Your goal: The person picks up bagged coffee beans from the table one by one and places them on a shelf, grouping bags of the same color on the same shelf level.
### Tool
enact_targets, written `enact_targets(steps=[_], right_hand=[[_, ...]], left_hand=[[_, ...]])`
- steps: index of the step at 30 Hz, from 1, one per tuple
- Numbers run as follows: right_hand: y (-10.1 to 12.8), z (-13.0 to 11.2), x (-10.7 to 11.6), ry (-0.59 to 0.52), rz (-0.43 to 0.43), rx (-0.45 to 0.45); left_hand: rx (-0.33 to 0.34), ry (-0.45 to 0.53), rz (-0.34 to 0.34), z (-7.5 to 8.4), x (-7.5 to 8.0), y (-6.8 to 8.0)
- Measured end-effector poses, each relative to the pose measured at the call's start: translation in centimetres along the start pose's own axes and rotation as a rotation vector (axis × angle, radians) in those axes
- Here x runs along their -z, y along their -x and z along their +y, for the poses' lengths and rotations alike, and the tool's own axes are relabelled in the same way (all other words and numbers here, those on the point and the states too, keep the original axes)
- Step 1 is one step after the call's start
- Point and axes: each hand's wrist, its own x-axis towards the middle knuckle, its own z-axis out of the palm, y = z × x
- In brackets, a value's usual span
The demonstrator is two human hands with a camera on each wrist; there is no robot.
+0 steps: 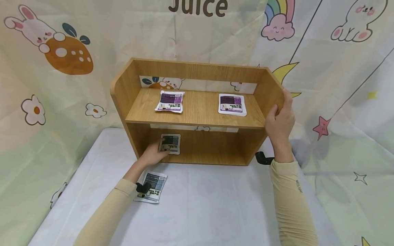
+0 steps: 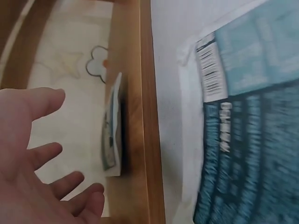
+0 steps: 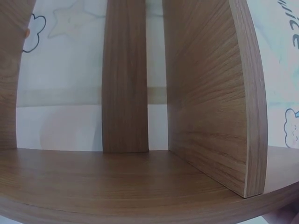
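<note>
On the lower board of a wooden shelf unit (image 1: pixel 197 121) lies a teal-and-white packet (image 1: pixel 173 140). My left hand (image 1: pixel 153 153) is beside it; in the left wrist view the hand (image 2: pixel 42 177) has its fingers spread and apart from the packet (image 2: pixel 112 133). A second teal packet (image 1: pixel 157 181) lies on the table in front of the unit, partly under my left forearm. My right hand (image 1: pixel 280 121) grips the unit's right side panel, thumb on the inside. In the right wrist view only a dim bit of that hand shows in the lower corner.
Two purple-and-white packets, one left (image 1: pixel 170 101) and one right (image 1: pixel 232 105), lie on the upper board. A white-covered table (image 1: pixel 215 205) bears the unit. Behind it hangs a cartoon-printed cloth (image 1: pixel 117 44).
</note>
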Motion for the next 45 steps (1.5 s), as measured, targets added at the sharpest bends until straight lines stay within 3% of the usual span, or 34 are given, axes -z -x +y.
enact_targets(steps=[11, 16, 22, 30, 34, 38, 45], right_hand=[[0.2, 0.2, -0.1, -0.007, 0.012, 0.015], [-0.1, 0.3, 0.1, -0.008, 0.015, 0.018], [-0.3, 0.3, 0.3, -0.006, 0.020, 0.013], [-0.1, 0.3, -0.1, -0.002, -0.002, -0.001], [-0.1, 0.2, -0.1, 0.006, -0.005, -0.003], [0.0, 0.1, -0.3, 0.016, -0.013, -0.004], [0.0, 0.1, 0.0, 0.022, -0.005, -0.003]], left_hand=[[-0.009, -0.105, 0.022, -0.2, -0.2, 5.9], [-0.016, -0.108, 0.050, -1.1, -0.7, 7.5], [-0.038, -0.032, 0.014, -2.4, -1.2, 9.0], [0.037, -0.087, -0.004, -3.9, -1.6, 11.6], [0.108, -0.116, -0.007, -4.0, -1.8, 12.5], [0.177, -0.082, -0.011, -3.6, -1.9, 13.0], [0.176, -0.057, -0.033, -3.2, -2.0, 12.7]])
